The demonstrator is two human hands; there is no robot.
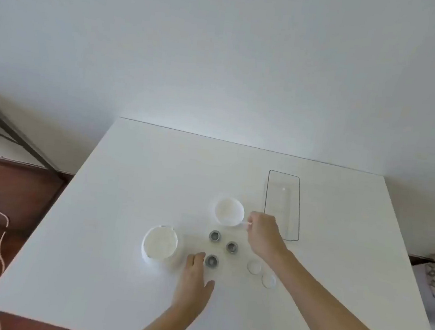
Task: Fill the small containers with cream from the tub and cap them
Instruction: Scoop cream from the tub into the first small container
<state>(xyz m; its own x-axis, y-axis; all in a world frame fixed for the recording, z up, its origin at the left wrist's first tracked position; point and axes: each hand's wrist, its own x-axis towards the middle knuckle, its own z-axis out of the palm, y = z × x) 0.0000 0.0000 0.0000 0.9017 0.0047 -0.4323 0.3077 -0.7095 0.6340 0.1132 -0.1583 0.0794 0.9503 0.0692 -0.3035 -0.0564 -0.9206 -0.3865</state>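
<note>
Tub (160,244): open, upright, left of centre on white table (119,275); no readable label.
Small containers: three open jars at (214,236), (232,247), (211,261), clustered between tub and lids.
Lids: two clear caps (254,267), (268,280), flat.
Tub lid (229,211): lying behind the jars.
Right hand (264,233): pinching small white spatula (246,223), tip pointing left.
Left hand (193,278): loosely spread, fingertips beside nearest jar.
Clear tray (298,200): long axis running away from the person.

Matt white table (134,183); clear plastic tray (285,182), caps (254,267); metallic-looking small containers (214,236)
</note>
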